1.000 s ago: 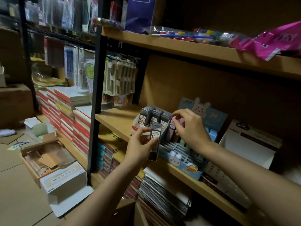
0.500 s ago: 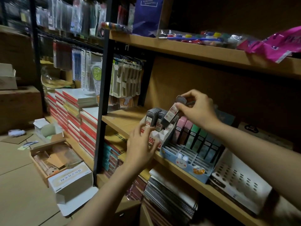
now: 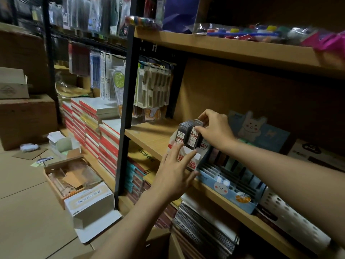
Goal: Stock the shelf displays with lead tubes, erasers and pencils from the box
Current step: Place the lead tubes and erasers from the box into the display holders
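On the middle wooden shelf (image 3: 149, 135), a flat, dark rectangular lead tube (image 3: 194, 134) with a white-and-red label stands upright in a white cardboard display box (image 3: 184, 156), just beside a tight row of matching lead tubes (image 3: 182, 132) filling its back tier. The right hand (image 3: 214, 128) comes over from the right, its curled fingers and thumb pinching the top of that tube. The left hand (image 3: 175, 171) sits lower and in front, fingers straight and spread, pressing flat against the printed front of the display box. Touching the box's right side is a pale blue slotted cardboard tray (image 3: 225, 187) printed with a rabbit face; slim cases in muted pink and green stand in its rear slots, though the dim light blurs them. Right of it lies a white board (image 3: 291, 208) punched with round holes. Beneath the shelf are spiral-bound notebooks (image 3: 203, 228). Left of the black metal upright (image 3: 127, 101), red-edged books (image 3: 100, 128) are stacked flat, and an open white carton (image 3: 91, 204) sits on the cardboard-covered floor
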The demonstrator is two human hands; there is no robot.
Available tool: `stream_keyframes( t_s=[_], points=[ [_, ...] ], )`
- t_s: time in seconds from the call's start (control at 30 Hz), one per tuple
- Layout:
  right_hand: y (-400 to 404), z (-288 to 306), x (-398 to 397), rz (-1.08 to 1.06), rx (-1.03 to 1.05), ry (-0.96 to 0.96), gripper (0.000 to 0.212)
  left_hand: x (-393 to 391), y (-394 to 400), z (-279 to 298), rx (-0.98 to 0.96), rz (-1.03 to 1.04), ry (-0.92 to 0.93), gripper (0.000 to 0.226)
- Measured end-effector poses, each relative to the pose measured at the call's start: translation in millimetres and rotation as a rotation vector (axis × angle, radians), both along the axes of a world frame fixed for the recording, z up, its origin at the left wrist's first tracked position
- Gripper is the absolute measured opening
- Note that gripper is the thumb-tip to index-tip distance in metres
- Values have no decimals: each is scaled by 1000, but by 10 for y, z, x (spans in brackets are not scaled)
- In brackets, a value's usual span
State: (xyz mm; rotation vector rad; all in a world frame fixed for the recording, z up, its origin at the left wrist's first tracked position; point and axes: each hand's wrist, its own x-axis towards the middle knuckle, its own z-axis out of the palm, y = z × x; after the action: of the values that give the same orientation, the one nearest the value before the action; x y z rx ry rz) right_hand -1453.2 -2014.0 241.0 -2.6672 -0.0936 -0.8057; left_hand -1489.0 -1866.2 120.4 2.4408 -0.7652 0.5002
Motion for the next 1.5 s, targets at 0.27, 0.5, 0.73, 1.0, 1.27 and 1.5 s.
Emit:
stream_keyframes(
  t_s=[0.27,0.5,0.73,1.0,1.27,1.5],
  points=[
    [-28,-136,4,-133,-369,-50,25,15,-36,-82,2,-18,-26,72],
    [-7,-153,-258,-115,-379,-104,38,-91,30,-14,43,-54,40,80],
    [240,-701,-1125,153,104,-239,24,-475,274,-90,-93,-42,67,60],
    [229,-2343,-2108,356,350,140,16,-1331,532,-1159,-21,155,597,18],
    [124,-3767,-2405,346,123,996,33,-2460,739,-2861,-218,586,1121,8],
    [400,-4255,-2456,394,-68,1242,53,-2848,634,-3352,-440,853,1197,33]
  ],
)
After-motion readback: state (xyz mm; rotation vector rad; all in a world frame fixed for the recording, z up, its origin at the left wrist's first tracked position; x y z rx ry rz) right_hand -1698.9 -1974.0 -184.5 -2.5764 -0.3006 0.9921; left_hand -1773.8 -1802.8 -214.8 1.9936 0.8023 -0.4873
